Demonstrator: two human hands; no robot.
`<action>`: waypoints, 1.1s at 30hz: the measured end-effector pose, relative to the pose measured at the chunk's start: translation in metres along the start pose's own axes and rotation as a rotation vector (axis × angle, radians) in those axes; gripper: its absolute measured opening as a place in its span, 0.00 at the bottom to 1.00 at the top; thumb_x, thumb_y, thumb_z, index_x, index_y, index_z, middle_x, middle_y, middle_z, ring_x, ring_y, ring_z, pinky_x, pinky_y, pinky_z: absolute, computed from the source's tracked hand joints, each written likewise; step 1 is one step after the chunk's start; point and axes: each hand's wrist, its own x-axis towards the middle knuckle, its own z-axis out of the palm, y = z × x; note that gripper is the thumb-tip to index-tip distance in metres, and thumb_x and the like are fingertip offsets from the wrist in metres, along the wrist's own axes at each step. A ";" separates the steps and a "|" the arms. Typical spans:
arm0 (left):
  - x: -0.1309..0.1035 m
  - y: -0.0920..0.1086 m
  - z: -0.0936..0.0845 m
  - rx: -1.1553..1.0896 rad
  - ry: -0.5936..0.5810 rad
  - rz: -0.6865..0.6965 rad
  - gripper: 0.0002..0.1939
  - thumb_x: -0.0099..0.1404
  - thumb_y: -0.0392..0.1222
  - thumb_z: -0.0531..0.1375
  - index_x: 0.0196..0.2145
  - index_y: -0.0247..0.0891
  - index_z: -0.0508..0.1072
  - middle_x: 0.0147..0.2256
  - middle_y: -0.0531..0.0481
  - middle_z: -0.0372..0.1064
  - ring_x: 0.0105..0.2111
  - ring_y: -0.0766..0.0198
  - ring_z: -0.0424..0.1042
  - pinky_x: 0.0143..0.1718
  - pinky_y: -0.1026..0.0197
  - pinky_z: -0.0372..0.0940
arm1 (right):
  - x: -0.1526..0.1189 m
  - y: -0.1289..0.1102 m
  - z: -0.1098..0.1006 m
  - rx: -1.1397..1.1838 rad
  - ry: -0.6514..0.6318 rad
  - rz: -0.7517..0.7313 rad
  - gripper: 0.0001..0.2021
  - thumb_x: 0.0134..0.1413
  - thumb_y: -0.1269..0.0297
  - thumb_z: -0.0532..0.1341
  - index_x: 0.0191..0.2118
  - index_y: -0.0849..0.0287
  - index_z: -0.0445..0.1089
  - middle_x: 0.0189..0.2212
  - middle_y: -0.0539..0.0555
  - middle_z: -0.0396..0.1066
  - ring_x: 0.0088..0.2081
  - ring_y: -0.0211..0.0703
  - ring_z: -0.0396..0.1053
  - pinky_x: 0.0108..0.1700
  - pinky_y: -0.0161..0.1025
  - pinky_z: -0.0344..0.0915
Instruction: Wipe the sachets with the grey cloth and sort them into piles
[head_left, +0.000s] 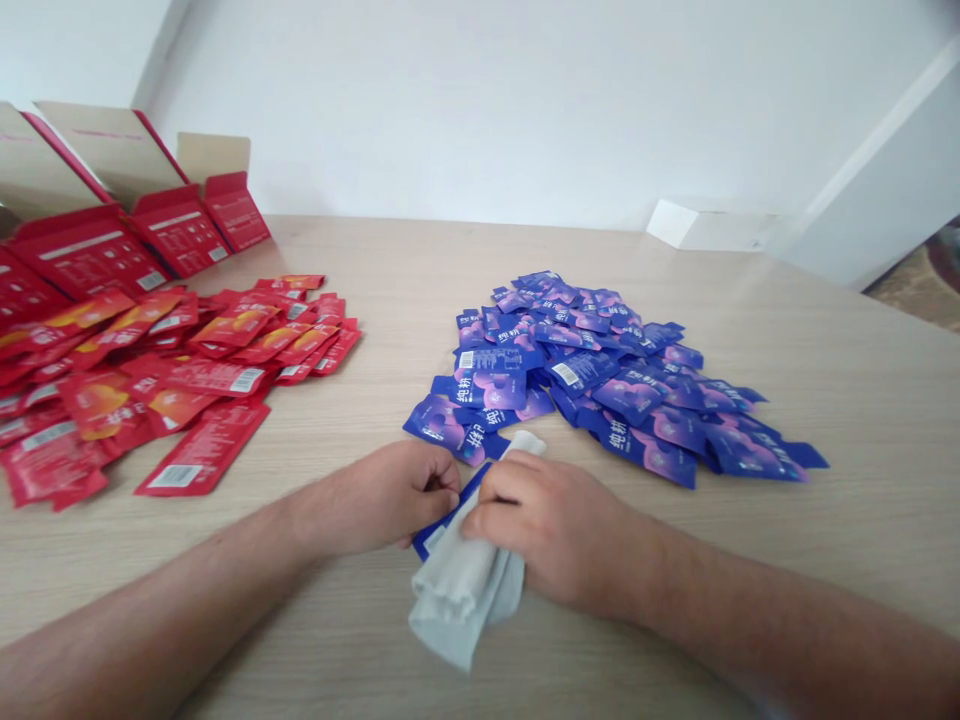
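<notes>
Between my hands, low in the middle of the head view, is a blue sachet, mostly covered by a white cloth. My left hand is closed with its fingertips pinched at the sachet's left edge. My right hand grips the folded cloth, which lies over the sachet and hangs down in loose folds toward me. Just beyond both hands spreads a pile of blue and purple sachets; its nearest pieces lie close to my left fingers.
On the left is a heap of red and orange sachets. Behind it stand several red cartons with raised flaps. A small white box sits at the back right against the wall. Everything rests on a light wooden table.
</notes>
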 end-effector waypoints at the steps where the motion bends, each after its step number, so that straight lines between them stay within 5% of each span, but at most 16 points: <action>1: 0.000 0.000 0.000 -0.006 -0.007 0.003 0.10 0.66 0.43 0.53 0.31 0.40 0.71 0.22 0.57 0.66 0.21 0.68 0.66 0.20 0.67 0.58 | 0.000 0.001 0.000 -0.011 0.011 0.051 0.06 0.66 0.65 0.60 0.43 0.56 0.75 0.38 0.54 0.69 0.41 0.46 0.64 0.41 0.42 0.60; 4: 0.000 0.000 0.000 0.009 -0.002 0.007 0.10 0.66 0.42 0.53 0.30 0.40 0.71 0.22 0.57 0.66 0.21 0.68 0.66 0.21 0.68 0.58 | 0.000 0.001 0.001 -0.026 0.033 0.090 0.06 0.66 0.65 0.60 0.44 0.56 0.74 0.39 0.54 0.69 0.42 0.46 0.64 0.42 0.42 0.60; 8: 0.000 -0.001 0.000 0.033 0.013 0.020 0.09 0.66 0.42 0.53 0.32 0.40 0.72 0.23 0.57 0.67 0.22 0.69 0.66 0.21 0.68 0.58 | 0.000 -0.001 0.000 0.000 -0.019 -0.081 0.08 0.68 0.63 0.57 0.46 0.55 0.74 0.40 0.54 0.70 0.42 0.46 0.64 0.44 0.43 0.61; 14: 0.000 0.000 0.001 0.008 -0.009 -0.018 0.10 0.66 0.42 0.53 0.31 0.40 0.71 0.22 0.57 0.66 0.22 0.68 0.67 0.21 0.68 0.58 | 0.001 0.002 0.000 -0.024 0.030 0.083 0.07 0.66 0.65 0.60 0.44 0.56 0.74 0.39 0.54 0.69 0.41 0.47 0.63 0.42 0.43 0.61; 19: -0.001 0.000 0.000 0.021 0.003 -0.005 0.09 0.65 0.43 0.54 0.33 0.40 0.72 0.22 0.57 0.66 0.21 0.68 0.66 0.21 0.67 0.58 | 0.000 -0.003 -0.001 0.005 -0.036 -0.080 0.08 0.68 0.64 0.57 0.46 0.55 0.74 0.40 0.54 0.70 0.42 0.46 0.64 0.44 0.43 0.61; 24: -0.001 0.001 0.000 0.006 -0.013 -0.015 0.10 0.66 0.44 0.54 0.31 0.39 0.71 0.22 0.56 0.65 0.21 0.68 0.67 0.20 0.67 0.58 | 0.001 0.001 0.000 -0.020 0.037 0.088 0.07 0.66 0.64 0.60 0.45 0.56 0.75 0.39 0.55 0.70 0.41 0.47 0.64 0.42 0.43 0.61; 29: 0.000 0.001 0.000 0.062 0.010 0.011 0.10 0.66 0.44 0.54 0.32 0.40 0.72 0.23 0.56 0.68 0.22 0.68 0.67 0.22 0.66 0.58 | 0.000 -0.001 -0.001 0.021 -0.028 -0.080 0.09 0.68 0.65 0.57 0.46 0.56 0.74 0.40 0.55 0.70 0.43 0.47 0.64 0.45 0.43 0.62; 33: -0.001 0.003 -0.001 0.035 -0.009 -0.014 0.11 0.66 0.44 0.53 0.30 0.39 0.71 0.22 0.56 0.65 0.22 0.68 0.66 0.21 0.67 0.56 | 0.000 0.005 -0.002 0.006 0.032 0.058 0.07 0.65 0.66 0.60 0.44 0.57 0.75 0.38 0.55 0.70 0.41 0.47 0.64 0.43 0.43 0.62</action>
